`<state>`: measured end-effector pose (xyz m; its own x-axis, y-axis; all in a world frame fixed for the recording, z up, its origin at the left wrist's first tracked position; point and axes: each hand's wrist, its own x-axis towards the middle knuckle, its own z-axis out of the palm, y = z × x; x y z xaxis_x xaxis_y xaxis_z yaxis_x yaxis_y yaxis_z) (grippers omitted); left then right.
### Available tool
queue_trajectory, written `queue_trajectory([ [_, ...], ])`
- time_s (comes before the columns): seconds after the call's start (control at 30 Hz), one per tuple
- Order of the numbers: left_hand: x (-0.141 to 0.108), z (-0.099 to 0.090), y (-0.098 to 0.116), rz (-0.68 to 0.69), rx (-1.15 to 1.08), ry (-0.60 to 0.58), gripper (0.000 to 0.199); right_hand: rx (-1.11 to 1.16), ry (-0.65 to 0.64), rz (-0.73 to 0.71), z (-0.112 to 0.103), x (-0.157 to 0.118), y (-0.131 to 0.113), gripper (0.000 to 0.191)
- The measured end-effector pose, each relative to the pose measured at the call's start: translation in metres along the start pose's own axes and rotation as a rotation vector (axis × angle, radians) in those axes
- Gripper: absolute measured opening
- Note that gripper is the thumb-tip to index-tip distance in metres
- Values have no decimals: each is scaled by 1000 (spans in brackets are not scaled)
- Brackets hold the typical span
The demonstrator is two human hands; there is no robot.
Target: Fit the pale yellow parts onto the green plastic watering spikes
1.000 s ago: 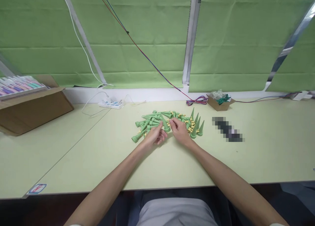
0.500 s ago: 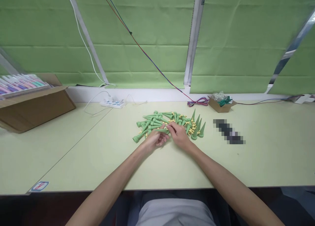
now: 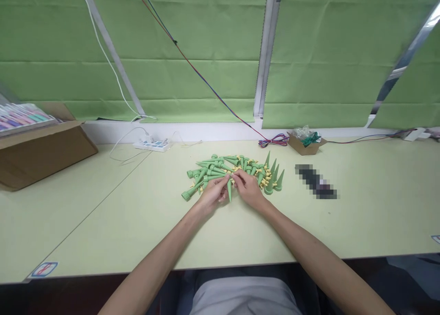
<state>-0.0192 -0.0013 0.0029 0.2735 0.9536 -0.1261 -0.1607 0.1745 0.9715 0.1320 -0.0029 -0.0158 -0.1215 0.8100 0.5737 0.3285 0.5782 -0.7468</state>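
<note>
A green plant watering spike [image 3: 229,190] hangs tip down between my hands, its point toward me. My left hand [image 3: 213,192] is closed around its upper part with the thumb on top. The fingers of my right hand [image 3: 248,187] are pinched together at the head of the same spike; a small part there is mostly hidden by the fingertips. Just beyond both hands lies a heap of green spikes [image 3: 209,165], with small yellow valve pieces [image 3: 264,180] among them. At the heap's right side, several spikes [image 3: 275,175] stand upright on their caps.
A cardboard box [image 3: 44,154] with coloured pens or tubes stands at the left. Along the back are a power strip [image 3: 151,143], a coiled red-blue cable [image 3: 273,140] and a small carton [image 3: 307,145] holding plastic wrap. A blurred-out dark object [image 3: 316,182] lies at the right.
The spike in my hands has turned from lying sideways to pointing down toward me. My right fingers stay at its head. The view has shifted slightly.
</note>
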Motion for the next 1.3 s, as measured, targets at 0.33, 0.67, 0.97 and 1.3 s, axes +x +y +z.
queue_trajectory([
  [0.33,3,-8,4,75,12,-32,46,-34,-6,-73,-5,7,-3,28],
  [0.67,5,-8,4,58,-54,5,45,-119,-89,-216,-8,6,4,25],
  [0.97,9,-12,1,73,-98,10,46,-201,-93,-262,-7,7,7,27],
  [1.3,9,-11,3,56,-95,45,49,-223,-75,-275,-8,7,15,18],
])
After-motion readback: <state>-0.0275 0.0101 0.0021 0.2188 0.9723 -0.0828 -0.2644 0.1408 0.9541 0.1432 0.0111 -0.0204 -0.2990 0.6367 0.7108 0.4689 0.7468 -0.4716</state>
